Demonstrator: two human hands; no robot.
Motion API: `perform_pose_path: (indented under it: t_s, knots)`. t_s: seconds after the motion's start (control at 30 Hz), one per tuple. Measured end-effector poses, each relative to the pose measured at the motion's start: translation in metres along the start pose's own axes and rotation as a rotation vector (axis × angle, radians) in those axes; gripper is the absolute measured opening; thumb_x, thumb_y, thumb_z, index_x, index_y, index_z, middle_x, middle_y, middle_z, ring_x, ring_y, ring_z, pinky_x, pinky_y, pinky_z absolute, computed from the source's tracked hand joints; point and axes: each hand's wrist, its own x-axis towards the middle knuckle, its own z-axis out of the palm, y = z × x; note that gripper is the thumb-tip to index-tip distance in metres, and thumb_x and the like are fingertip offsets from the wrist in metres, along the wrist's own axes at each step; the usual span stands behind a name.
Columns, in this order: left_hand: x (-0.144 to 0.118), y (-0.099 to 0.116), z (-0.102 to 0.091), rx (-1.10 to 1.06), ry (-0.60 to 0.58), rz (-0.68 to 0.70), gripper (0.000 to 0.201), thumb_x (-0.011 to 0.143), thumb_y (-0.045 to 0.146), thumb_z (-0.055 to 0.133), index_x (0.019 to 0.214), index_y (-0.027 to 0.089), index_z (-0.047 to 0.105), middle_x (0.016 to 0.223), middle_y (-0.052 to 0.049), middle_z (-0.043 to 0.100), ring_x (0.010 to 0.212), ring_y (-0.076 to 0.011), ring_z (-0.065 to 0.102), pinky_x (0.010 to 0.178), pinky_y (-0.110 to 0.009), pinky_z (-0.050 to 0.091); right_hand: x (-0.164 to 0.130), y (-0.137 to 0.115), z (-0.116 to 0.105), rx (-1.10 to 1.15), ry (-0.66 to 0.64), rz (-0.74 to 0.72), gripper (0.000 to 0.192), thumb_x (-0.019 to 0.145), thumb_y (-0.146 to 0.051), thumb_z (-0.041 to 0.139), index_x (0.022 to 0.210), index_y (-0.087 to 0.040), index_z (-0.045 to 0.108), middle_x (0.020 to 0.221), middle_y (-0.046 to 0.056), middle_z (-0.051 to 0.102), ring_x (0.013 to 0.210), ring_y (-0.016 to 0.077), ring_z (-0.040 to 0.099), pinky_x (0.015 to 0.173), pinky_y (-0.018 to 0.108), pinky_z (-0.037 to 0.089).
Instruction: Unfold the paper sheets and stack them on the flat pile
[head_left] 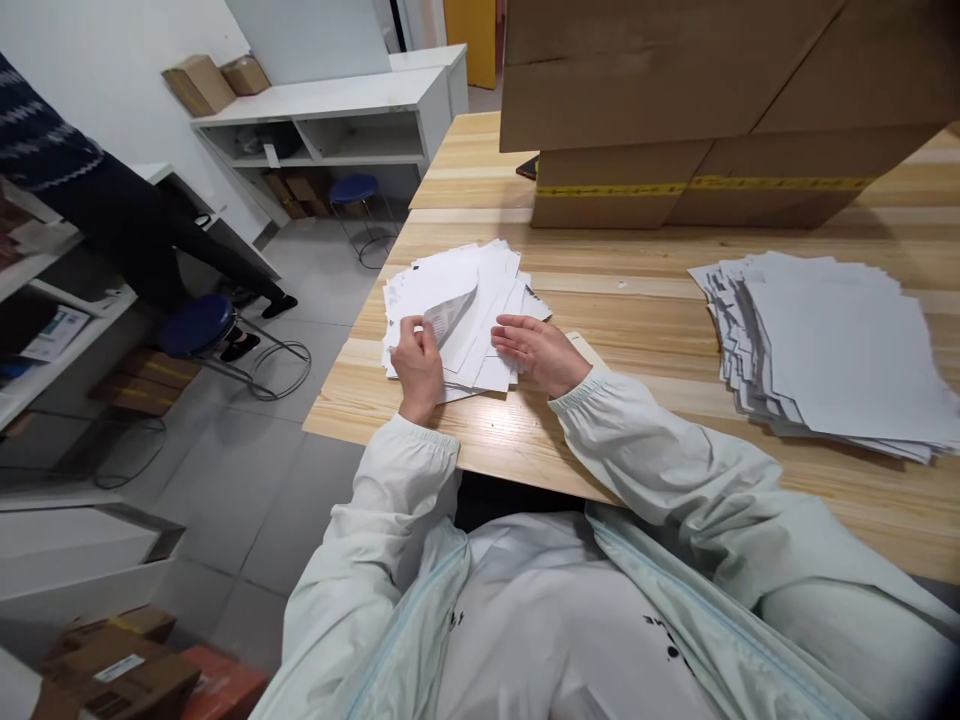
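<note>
I see my left hand (417, 366) just left of the frame's centre, closed in a pinch on the curled-up corner of a white printed paper sheet (450, 312), which it lifts off the loose pile of white paper sheets (480, 300). That pile lies on the pale wooden plank table (637, 300), near its left edge, in the middle of the frame. My right hand (536, 350) is open and flat, fingers stretched toward the left, resting on the lower right part of the same pile and gripping nothing. Both my arms wear pale mint jacket sleeves (675, 470).

At the right of the frame a second fanned stack of white paper sheets (832, 350) lies on the table, well apart from my hands. Large brown cardboard boxes (712, 100) fill the top right, standing on the far side of the table. At the upper left another person in dark clothes (112, 220) is near a blue round stool (196, 325), with white shelving (337, 120) behind.
</note>
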Motion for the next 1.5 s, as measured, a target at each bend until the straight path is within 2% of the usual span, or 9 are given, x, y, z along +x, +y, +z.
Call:
perform_pose_path:
  t_s: [0.17, 0.33, 0.47, 0.57, 0.7, 0.9, 1.03, 1.3, 1.5]
  knots:
    - [0.001, -0.003, 0.0, -0.085, 0.078, 0.029, 0.047, 0.093, 0.014, 0.045, 0.138, 0.02, 0.054, 0.069, 0.0, 0.068, 0.058, -0.0146, 0.049, 0.067, -0.028, 0.039, 0.011, -0.001, 0.006, 0.019, -0.02, 0.058, 0.015, 0.083, -0.007, 0.065, 0.094, -0.017, 0.066, 0.091, 0.006, 0.072, 0.084, 0.0126, 0.069, 0.082, 0.025, 0.059]
    - [-0.002, -0.012, 0.0, -0.037, -0.142, 0.118, 0.037, 0.085, 0.007, 0.047, 0.102, 0.021, 0.077, 0.087, -0.004, 0.071, 0.077, -0.0169, 0.064, 0.075, -0.028, 0.046, 0.018, -0.003, 0.012, 0.058, -0.047, 0.085, 0.015, 0.084, -0.007, 0.062, 0.095, -0.017, 0.064, 0.088, 0.006, 0.071, 0.083, 0.0127, 0.068, 0.078, 0.024, 0.058]
    - [-0.008, -0.014, -0.004, -0.004, -0.294, 0.193, 0.032, 0.083, 0.018, 0.061, 0.113, 0.018, 0.072, 0.107, -0.008, 0.07, 0.099, -0.0219, 0.067, 0.088, -0.033, 0.051, 0.019, -0.004, 0.012, 0.119, -0.07, 0.131, 0.014, 0.084, -0.011, 0.063, 0.096, -0.018, 0.064, 0.092, 0.005, 0.07, 0.085, 0.0121, 0.066, 0.082, 0.025, 0.056]
    - [-0.015, -0.016, -0.005, 0.064, -0.319, 0.287, 0.044, 0.077, 0.027, 0.073, 0.119, 0.017, 0.067, 0.116, -0.012, 0.069, 0.112, -0.0275, 0.063, 0.098, -0.039, 0.051, 0.019, -0.005, 0.012, 0.169, -0.088, 0.162, 0.012, 0.085, -0.014, 0.062, 0.096, -0.018, 0.065, 0.097, 0.005, 0.07, 0.088, 0.0125, 0.065, 0.086, 0.027, 0.054]
    - [-0.019, -0.02, 0.001, 0.103, -0.265, 0.321, 0.03, 0.083, 0.025, 0.066, 0.112, 0.017, 0.068, 0.114, -0.012, 0.072, 0.11, -0.0262, 0.065, 0.096, -0.039, 0.052, 0.019, -0.005, 0.013, 0.218, -0.113, 0.176, 0.011, 0.085, -0.017, 0.063, 0.096, -0.019, 0.065, 0.099, 0.005, 0.07, 0.094, 0.0135, 0.064, 0.094, 0.028, 0.05]
    - [-0.016, -0.015, -0.004, -0.002, -0.158, 0.224, 0.024, 0.093, 0.024, 0.05, 0.08, 0.018, 0.07, 0.088, -0.007, 0.074, 0.081, -0.0175, 0.067, 0.077, -0.028, 0.049, 0.018, -0.005, 0.015, 0.209, -0.132, 0.172, 0.01, 0.085, -0.015, 0.061, 0.094, -0.019, 0.065, 0.097, 0.004, 0.07, 0.092, 0.0127, 0.065, 0.094, 0.028, 0.051]
    - [-0.028, 0.007, -0.017, -0.12, -0.103, 0.151, 0.033, 0.091, 0.029, 0.052, 0.06, 0.018, 0.055, 0.062, 0.001, 0.057, 0.063, -0.0117, 0.052, 0.066, -0.025, 0.04, 0.015, 0.001, 0.015, 0.143, -0.13, 0.111, 0.014, 0.083, -0.01, 0.063, 0.093, -0.02, 0.066, 0.09, 0.002, 0.071, 0.086, 0.0116, 0.066, 0.085, 0.026, 0.055]
    - [-0.055, 0.017, -0.018, -0.486, -0.317, -0.224, 0.038, 0.083, 0.036, 0.059, 0.055, 0.019, 0.042, 0.055, 0.004, 0.032, 0.057, -0.0097, 0.032, 0.057, -0.025, 0.03, 0.02, 0.024, 0.011, -0.026, -0.09, -0.035, 0.013, 0.079, -0.011, 0.076, 0.082, -0.019, 0.066, 0.08, 0.0, 0.069, 0.072, 0.009, 0.065, 0.069, 0.023, 0.058]
    - [-0.053, 0.007, -0.017, -0.588, -0.296, -0.266, 0.043, 0.084, 0.031, 0.059, 0.051, 0.02, 0.034, 0.054, 0.005, 0.026, 0.055, -0.0094, 0.027, 0.055, -0.025, 0.028, 0.022, 0.024, 0.01, -0.036, -0.094, -0.014, 0.009, 0.085, -0.01, 0.069, 0.08, -0.017, 0.067, 0.077, 0.001, 0.068, 0.07, 0.0084, 0.064, 0.064, 0.02, 0.057]
